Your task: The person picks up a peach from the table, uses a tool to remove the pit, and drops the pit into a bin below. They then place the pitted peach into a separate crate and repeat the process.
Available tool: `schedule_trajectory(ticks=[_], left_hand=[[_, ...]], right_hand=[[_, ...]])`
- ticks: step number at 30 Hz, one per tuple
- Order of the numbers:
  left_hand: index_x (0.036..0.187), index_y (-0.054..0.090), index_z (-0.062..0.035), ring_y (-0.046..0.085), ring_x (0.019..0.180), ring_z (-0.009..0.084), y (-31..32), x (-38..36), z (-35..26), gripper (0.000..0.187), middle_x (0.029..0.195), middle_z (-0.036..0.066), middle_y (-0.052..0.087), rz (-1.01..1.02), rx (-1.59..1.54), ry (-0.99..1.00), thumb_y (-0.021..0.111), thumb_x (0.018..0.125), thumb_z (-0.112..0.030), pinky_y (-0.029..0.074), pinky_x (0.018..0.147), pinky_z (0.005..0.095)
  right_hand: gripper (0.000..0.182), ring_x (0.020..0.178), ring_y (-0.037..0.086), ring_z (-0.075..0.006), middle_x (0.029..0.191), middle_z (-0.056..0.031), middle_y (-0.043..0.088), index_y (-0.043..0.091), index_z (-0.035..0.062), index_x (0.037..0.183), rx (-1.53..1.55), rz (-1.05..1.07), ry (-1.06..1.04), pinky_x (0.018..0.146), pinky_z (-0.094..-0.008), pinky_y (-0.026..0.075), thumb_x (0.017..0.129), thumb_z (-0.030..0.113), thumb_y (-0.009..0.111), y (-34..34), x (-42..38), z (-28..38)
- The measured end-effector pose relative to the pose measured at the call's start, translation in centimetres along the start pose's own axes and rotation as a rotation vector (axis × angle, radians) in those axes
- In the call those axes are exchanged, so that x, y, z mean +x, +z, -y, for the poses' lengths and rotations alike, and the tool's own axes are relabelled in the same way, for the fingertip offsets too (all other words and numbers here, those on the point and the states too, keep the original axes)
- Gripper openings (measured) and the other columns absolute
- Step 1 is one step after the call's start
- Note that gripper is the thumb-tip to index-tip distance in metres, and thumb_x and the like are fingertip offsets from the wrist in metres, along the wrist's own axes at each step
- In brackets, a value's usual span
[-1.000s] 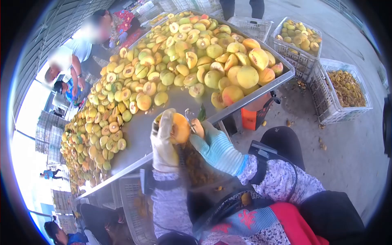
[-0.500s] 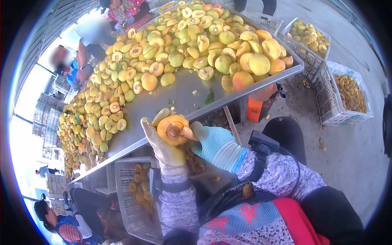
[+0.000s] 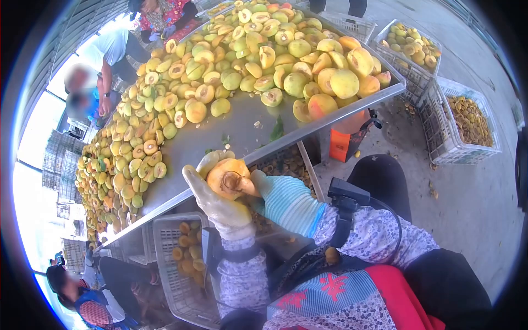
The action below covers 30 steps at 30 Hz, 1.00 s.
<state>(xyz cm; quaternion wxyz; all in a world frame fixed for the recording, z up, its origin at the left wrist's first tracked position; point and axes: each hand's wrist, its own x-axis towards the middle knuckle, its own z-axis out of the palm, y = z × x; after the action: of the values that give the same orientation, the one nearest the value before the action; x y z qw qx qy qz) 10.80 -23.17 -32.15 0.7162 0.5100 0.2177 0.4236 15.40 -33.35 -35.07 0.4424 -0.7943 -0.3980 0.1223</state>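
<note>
My left hand, in a pale, stained glove, cups a halved orange-yellow fruit with its cut face up, just off the table's front edge. A brown pit area shows in the fruit's middle. My right hand, in a light blue striped glove, is closed around a tool with a wooden-looking handle. The tool's tip meets the fruit at the pit; its exact shape is hidden. Beyond my hands, many halved yellow-green fruits are heaped on the metal table.
Below the table stand a crate of fruit halves and a tray of scraps. Crates and an orange container are at the right. Co-workers are at the far left side, and one sits at the lower left.
Both my hands have shifted slightly left in view, and the fruit has tilted a little. At the upper left, a co-worker leans in a different position.
</note>
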Motion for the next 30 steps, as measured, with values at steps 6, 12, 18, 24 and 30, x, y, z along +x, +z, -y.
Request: schedule_trajectory(ticks=[6,12,18,24,30], left_hand=[[0.114,0.057,0.0051,0.062,0.087,0.0221,0.1,-0.3,0.4,0.059,0.102,0.015,0.065,-0.018,0.319,0.167,0.026,0.107,-0.045,0.052,0.083,0.0328],[0.104,0.065,0.0047,0.063,0.081,0.0185,0.9,-1.0,-1.0,0.056,0.095,0.013,0.067,0.018,0.332,0.125,0.038,0.105,-0.044,0.052,0.075,0.0295],[0.108,0.065,0.0032,0.063,0.084,0.0193,-0.5,0.1,-1.0,0.053,0.096,0.012,0.066,0.198,0.355,0.104,0.044,0.104,-0.045,0.052,0.077,0.0311],[0.122,0.053,0.0025,0.06,0.103,0.0261,-1.2,0.0,0.9,0.049,0.113,0.014,0.059,0.122,0.091,0.082,0.044,0.104,-0.042,0.055,0.084,0.0394],[0.106,0.058,0.004,0.065,0.077,0.0259,-0.5,-0.3,-0.5,0.051,0.09,0.018,0.065,0.083,0.209,-0.039,0.045,0.102,-0.045,0.056,0.069,0.0372]], right_hand=[[0.033,0.086,0.066,-0.0436,0.086,-0.0234,0.067,0.057,0.0032,0.106,0.103,0.129,0.111,0.075,-0.0508,0.052,0.09,0.032,0.06,-0.1,0.1,0.2],[0.034,0.088,0.066,-0.0432,0.089,-0.0251,0.067,0.059,0.0008,0.106,0.122,0.221,0.123,0.076,-0.0492,0.052,0.09,0.031,0.06,0.1,0.1,-0.4],[0.031,0.088,0.065,-0.0453,0.089,-0.0271,0.067,0.06,-0.0035,0.101,0.461,0.23,0.069,0.074,-0.0467,0.053,0.09,0.026,0.059,2.1,0.0,-1.9],[0.034,0.088,0.066,-0.0444,0.088,-0.0269,0.067,0.061,-0.004,0.101,0.537,0.183,0.034,0.074,-0.0461,0.053,0.091,0.028,0.056,1.8,-0.4,-1.0],[0.039,0.084,0.068,-0.0418,0.084,-0.0257,0.067,0.061,-0.003,0.1,0.243,0.298,0.039,0.073,-0.0454,0.054,0.093,0.035,0.055,0.8,-0.2,-0.6]])
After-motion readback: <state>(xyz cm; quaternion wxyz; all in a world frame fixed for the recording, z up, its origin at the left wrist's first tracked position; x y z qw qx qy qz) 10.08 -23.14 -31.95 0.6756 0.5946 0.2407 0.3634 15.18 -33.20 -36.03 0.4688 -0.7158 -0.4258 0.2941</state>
